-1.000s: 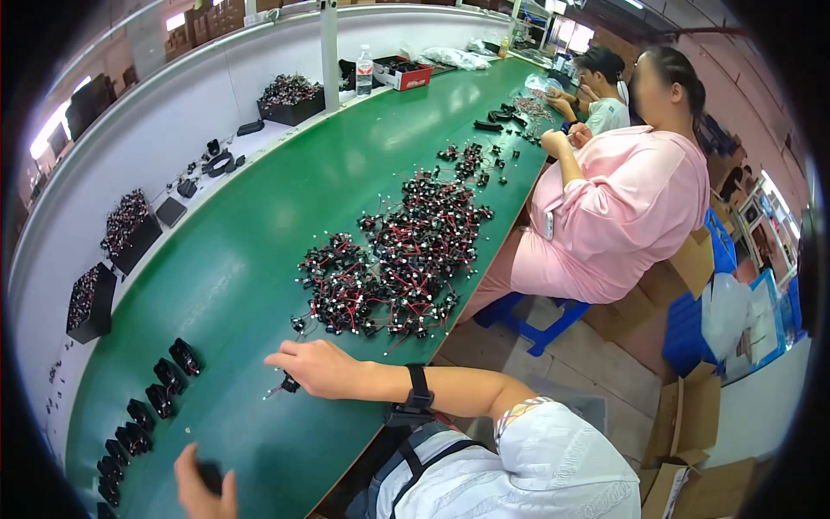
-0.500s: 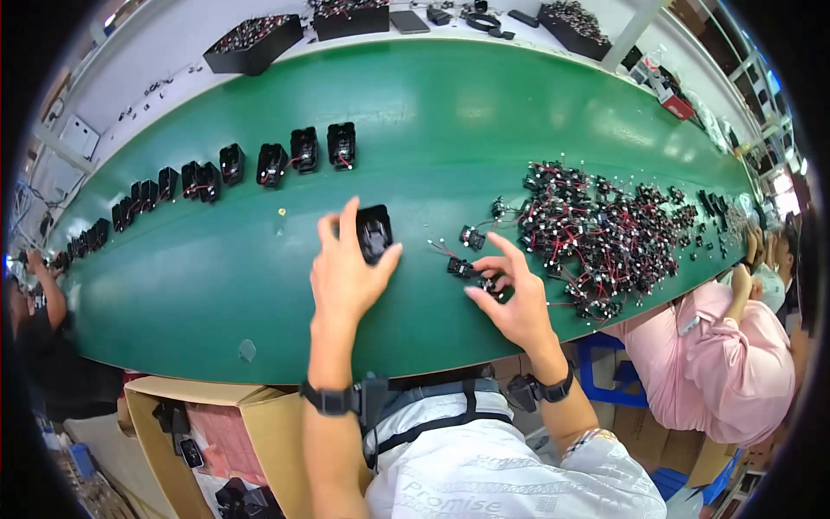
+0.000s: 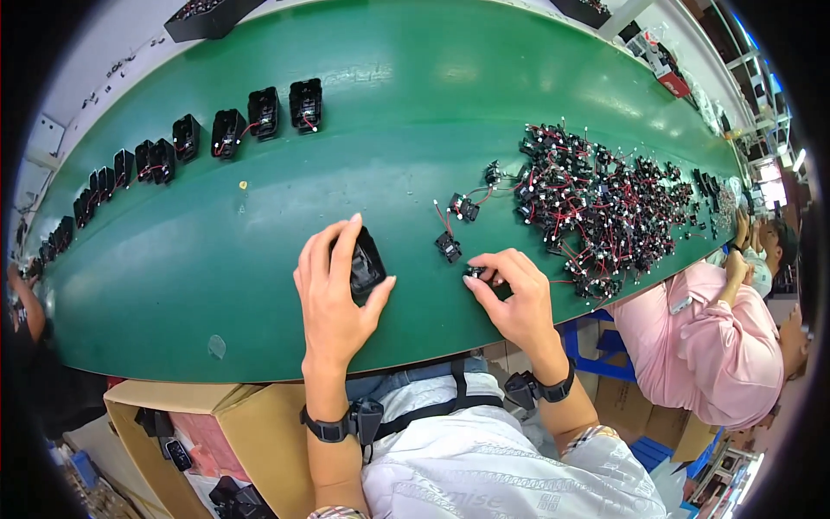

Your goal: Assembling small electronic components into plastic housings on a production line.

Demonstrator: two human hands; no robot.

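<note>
My left hand point(image 3: 333, 290) is closed around an open-topped black plastic housing point(image 3: 368, 266), thumb on its near right corner and fingers along its far left side. The housing tilts a little on the green table. To its right, my right hand point(image 3: 519, 298) pinches a small black component point(image 3: 475, 272) between thumb and fingertips; the hand hides part of it. Just beyond those fingertips lie a small black module with red wires point(image 3: 448, 246) and a second wired module point(image 3: 465, 208). A heap of similar black modules point(image 3: 596, 208) with red wires and white connectors spreads farther right.
A row of black housings point(image 3: 227, 133), some with red wires, runs along the left of the green table point(image 3: 389, 147). A black bin point(image 3: 207, 19) stands at the back. An open cardboard box point(image 3: 251, 424) is below left. A person in pink point(image 3: 705, 346) sits at right.
The view has shifted, with the row of housings higher in it. My left hand has drawn the housing nearer and tilted it. My right fingers have closed closer around the small component.
</note>
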